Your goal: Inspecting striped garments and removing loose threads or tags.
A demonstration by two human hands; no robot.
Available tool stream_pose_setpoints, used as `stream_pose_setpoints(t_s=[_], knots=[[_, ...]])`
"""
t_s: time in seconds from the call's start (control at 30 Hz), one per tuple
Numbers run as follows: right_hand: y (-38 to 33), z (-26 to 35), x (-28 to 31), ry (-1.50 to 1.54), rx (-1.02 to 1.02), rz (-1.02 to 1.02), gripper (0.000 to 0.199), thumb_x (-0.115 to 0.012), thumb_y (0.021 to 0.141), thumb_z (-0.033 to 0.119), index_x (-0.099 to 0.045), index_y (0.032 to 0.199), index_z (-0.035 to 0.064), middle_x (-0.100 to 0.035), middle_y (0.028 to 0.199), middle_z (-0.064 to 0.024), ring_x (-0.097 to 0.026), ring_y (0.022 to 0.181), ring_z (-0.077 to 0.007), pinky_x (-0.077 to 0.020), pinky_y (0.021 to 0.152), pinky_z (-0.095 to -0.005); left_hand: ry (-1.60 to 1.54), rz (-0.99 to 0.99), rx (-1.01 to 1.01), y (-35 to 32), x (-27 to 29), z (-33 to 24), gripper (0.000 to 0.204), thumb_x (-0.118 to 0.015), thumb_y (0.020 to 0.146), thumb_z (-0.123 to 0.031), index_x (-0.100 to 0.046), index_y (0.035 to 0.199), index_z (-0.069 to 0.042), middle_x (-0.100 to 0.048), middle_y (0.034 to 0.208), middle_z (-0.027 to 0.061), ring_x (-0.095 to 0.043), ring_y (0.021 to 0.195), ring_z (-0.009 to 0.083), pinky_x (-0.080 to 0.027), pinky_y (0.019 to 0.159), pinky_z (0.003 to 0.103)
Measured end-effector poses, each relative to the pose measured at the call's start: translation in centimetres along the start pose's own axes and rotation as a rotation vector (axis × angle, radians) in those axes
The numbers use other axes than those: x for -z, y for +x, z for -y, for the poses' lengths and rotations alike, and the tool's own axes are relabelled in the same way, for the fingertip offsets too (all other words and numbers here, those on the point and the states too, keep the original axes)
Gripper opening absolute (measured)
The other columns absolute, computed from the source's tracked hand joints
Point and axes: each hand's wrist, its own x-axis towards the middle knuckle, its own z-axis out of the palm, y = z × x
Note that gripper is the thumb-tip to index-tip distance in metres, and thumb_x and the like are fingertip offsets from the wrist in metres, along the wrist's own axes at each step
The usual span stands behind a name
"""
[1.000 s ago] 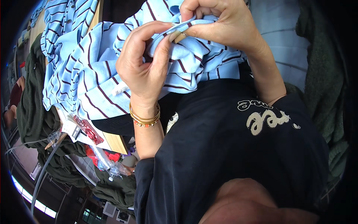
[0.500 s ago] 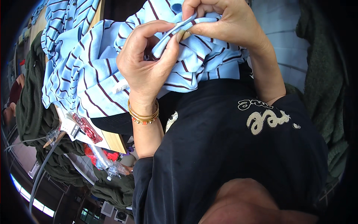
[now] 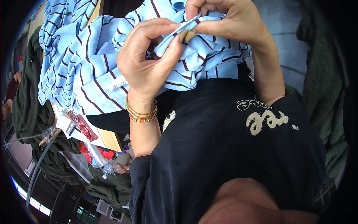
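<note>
A light blue knit garment (image 3: 100, 74) with dark stripes lies bunched across my lap and over the wooden table. My left hand (image 3: 147, 56) pinches a folded, narrow edge of it between thumb and fingers. Close beside, my right hand (image 3: 227, 20) pinches the same edge farther along, its fingers curled over the fabric. The edge slants up to the right between the two hands. Whether anything small sits between the fingertips cannot be seen. A white label (image 3: 118, 83) with a barcode shows on the garment, left of my left wrist.
Another striped piece with buttons (image 3: 69, 14) lies at the upper left. On the wooden table's corner (image 3: 110, 140) are papers and a red patterned packet (image 3: 82, 127). A clear plastic bottle (image 3: 109, 168) lies below it. Dark green fabric (image 3: 28, 89) hangs left, and more (image 3: 324, 74) at right.
Both hands keep their pinch on the garment's edge, with the right hand shifted very slightly right. The view has moved a little, so the table and garment appear farther left.
</note>
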Motion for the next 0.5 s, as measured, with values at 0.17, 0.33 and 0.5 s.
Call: stream_pose_setpoints(t_s=[0.17, 0.33, 0.5], knots=[[-0.4, 2.1, 0.2, -0.05, -0.225, -0.009, 0.014, -0.08, 0.076, 0.0, -0.071, 0.086, -0.0009, -0.066, 0.079, 0.001, -0.055, 0.069, -0.0031, -0.0439, 0.061, -0.0185, 0.054, -0.004, -0.105, 0.1, 0.2, -0.2, 0.019, -0.081, 0.075, 0.0, -0.07, 0.09, -0.001, -0.073, 0.09, 0.0083, -0.064, 0.07, 0.0108, -0.047, 0.059, 0.021], [-0.4, 2.1, 0.0, -0.09, -0.161, -0.032, 0.015, -0.08, 0.074, 0.0, -0.07, 0.084, -0.0002, -0.066, 0.078, 0.0001, -0.056, 0.07, -0.0052, -0.0451, 0.063, -0.0206, 0.083, 0.0, -0.134, 0.3, 0.3, -0.2, 0.02, -0.082, 0.074, 0.0, -0.069, 0.089, 0.0, -0.073, 0.091, 0.0109, -0.07, 0.078, 0.0158, -0.053, 0.065, 0.023], [-0.4, 2.3, -0.3, -0.134, -0.149, -0.059, 0.016, -0.08, 0.074, 0.001, -0.069, 0.085, -0.0005, -0.066, 0.079, -0.0011, -0.056, 0.071, -0.0065, -0.0458, 0.063, -0.0217, 0.12, -0.031, -0.139, 0.2, 0.2, -0.3, 0.02, -0.082, 0.073, -0.001, -0.068, 0.087, 0.0, -0.073, 0.089, 0.0109, -0.07, 0.076, 0.0159, -0.052, 0.064, 0.023]])
